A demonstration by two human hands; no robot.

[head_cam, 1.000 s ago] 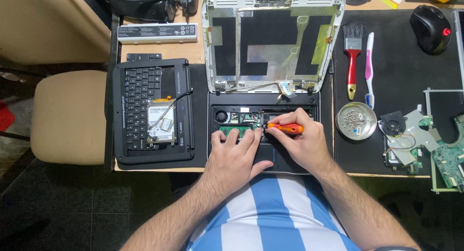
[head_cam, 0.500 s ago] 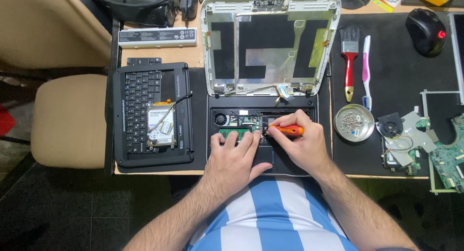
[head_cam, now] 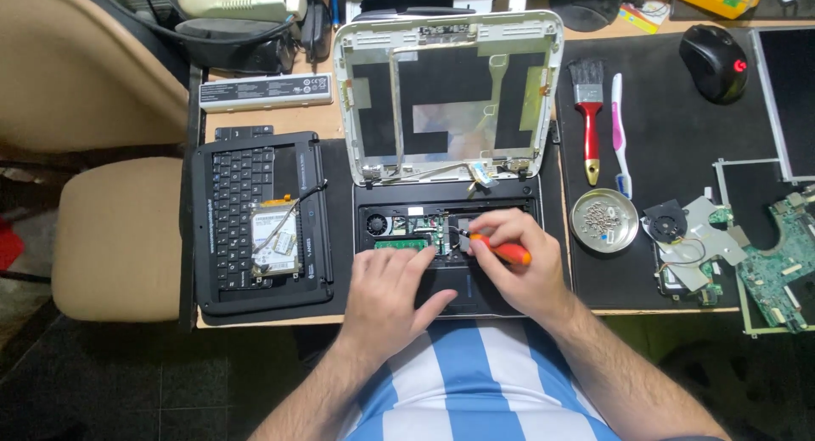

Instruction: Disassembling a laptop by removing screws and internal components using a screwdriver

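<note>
A stripped laptop base (head_cam: pixel 509 205) lies open at the desk's front edge, its empty white lid shell (head_cam: pixel 447 33) tilted back behind it. My right hand (head_cam: pixel 525 267) grips an orange-handled screwdriver (head_cam: pixel 507 251) with the tip down among the boards inside the base. My left hand (head_cam: pixel 392 297) rests flat on the base's front left part, fingers spread, next to a green memory strip (head_cam: pixel 401 243).
A removed keyboard panel (head_cam: pixel 259 223) carrying a hard drive (head_cam: pixel 275 241) lies to the left. A battery (head_cam: pixel 265 91) sits behind it. To the right are a red brush (head_cam: pixel 588 123), a toothbrush (head_cam: pixel 619 135), a screw dish (head_cam: pixel 604 220), a fan assembly (head_cam: pixel 689 233), a circuit board (head_cam: pixel 777 263) and a mouse (head_cam: pixel 715 61).
Both hands stay on the laptop base. The right hand has shifted slightly with the screwdriver; otherwise little has moved.
</note>
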